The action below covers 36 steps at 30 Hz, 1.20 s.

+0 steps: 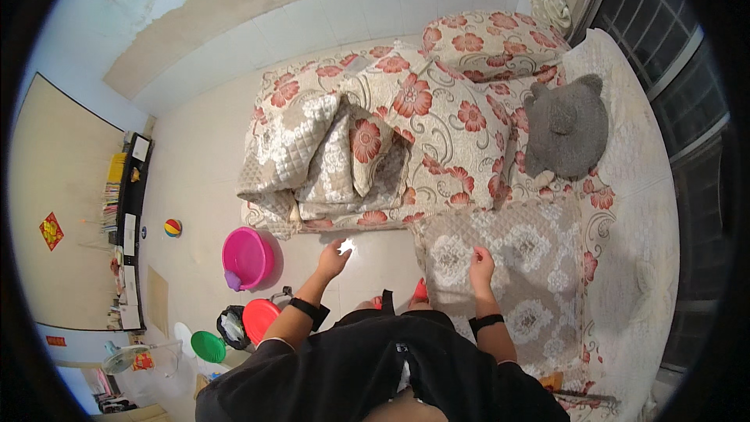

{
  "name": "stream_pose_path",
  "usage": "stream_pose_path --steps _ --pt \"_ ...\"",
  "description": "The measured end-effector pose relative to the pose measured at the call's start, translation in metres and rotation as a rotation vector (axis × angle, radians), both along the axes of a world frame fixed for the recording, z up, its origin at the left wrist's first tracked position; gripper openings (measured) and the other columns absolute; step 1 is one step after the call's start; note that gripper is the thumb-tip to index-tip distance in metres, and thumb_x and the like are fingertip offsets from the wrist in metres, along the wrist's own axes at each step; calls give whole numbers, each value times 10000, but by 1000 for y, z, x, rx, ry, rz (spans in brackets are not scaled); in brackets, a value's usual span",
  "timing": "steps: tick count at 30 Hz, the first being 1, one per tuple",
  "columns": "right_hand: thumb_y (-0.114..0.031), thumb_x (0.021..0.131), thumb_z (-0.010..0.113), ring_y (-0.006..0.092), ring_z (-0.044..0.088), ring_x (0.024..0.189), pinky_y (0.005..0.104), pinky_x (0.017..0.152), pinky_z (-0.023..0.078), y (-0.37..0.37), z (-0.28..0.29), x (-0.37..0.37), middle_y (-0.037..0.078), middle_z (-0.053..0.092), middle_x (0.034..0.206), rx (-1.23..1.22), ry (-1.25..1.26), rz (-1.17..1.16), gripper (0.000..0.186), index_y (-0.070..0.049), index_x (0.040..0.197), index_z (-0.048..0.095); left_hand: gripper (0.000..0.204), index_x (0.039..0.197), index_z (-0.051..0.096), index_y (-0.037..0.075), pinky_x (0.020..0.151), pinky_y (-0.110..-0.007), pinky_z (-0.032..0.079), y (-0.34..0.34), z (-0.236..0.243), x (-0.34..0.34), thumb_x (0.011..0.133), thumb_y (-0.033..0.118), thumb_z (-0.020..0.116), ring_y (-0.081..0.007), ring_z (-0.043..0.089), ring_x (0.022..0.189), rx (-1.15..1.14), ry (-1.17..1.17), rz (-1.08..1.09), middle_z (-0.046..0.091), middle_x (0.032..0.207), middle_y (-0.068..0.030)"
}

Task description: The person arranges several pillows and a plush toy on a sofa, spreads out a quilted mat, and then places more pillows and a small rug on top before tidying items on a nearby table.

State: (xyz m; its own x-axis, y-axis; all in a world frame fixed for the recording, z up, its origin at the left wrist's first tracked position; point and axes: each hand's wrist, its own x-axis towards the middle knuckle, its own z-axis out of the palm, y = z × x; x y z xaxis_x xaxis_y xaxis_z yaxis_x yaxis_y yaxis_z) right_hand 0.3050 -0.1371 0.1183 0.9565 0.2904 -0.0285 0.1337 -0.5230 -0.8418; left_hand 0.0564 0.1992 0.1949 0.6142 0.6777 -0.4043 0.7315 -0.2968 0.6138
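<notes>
My left hand (334, 259) hangs over the pale floor in front of a low, flower-covered sofa or bed, thumb and fingers apart, holding nothing. My right hand (482, 268) is above a grey-beige quilted cover (525, 254) with white flowers; its fingers are loosely bent and apart, with nothing visible in them. A bunched quilted cover (285, 144), white-flowered and grey-beige, lies ahead of my left hand on the cream, red-flowered cover (461, 152). Whether my right hand touches the quilted cover below it cannot be told.
A grey animal-shaped cushion (566, 129) and a red-flowered cushion (496, 43) lie at the far right. On the floor to the left are a pink basin (248, 258), a red round stool or basin (262, 319), a green one (208, 346), a black bag (232, 327) and a striped ball (173, 227).
</notes>
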Motion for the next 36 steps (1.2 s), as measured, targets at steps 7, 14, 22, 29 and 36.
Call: stream_pose_path --steps 7,14,22,29,36 --pt "-65 808 592 213 611 769 308 711 482 -17 -11 79 105 640 845 -84 80 -62 156 -15 953 623 558 1222 473 36 851 -397 461 -30 -14 36 753 255 680 -345 554 999 116 -96 43 509 1161 -228" --pt "-93 797 617 202 623 776 292 712 479 120 -2 115 115 649 844 -34 79 95 162 -4 932 622 641 1289 406 13 970 -392 373 82 -41 -7 738 170 693 -357 451 1163 138 -100 292 424 1294 -232" --pt "-215 747 681 343 376 1207 428 971 349 395 96 163 180 384 1326 -198 -327 393 570 -130 1263 454 723 1366 350 121 1009 -438 319 237 18 77 730 177 690 -420 313 1268 401 -357 268 281 1400 -257" --pt "-340 671 772 443 67 1345 668 957 246 537 144 144 162 4 1495 -854 -231 508 1050 -303 1436 54 1129 1432 170 246 1005 -542 285 350 25 132 536 413 836 -537 154 1285 395 -105 260 88 1433 -316" --pt "-309 728 711 496 151 1308 611 951 319 549 101 217 245 67 1464 -1100 -597 310 1000 -230 1445 18 1140 1423 152 133 1057 -464 214 414 -45 140 552 493 793 -515 156 1290 153 141 328 91 1341 -441"
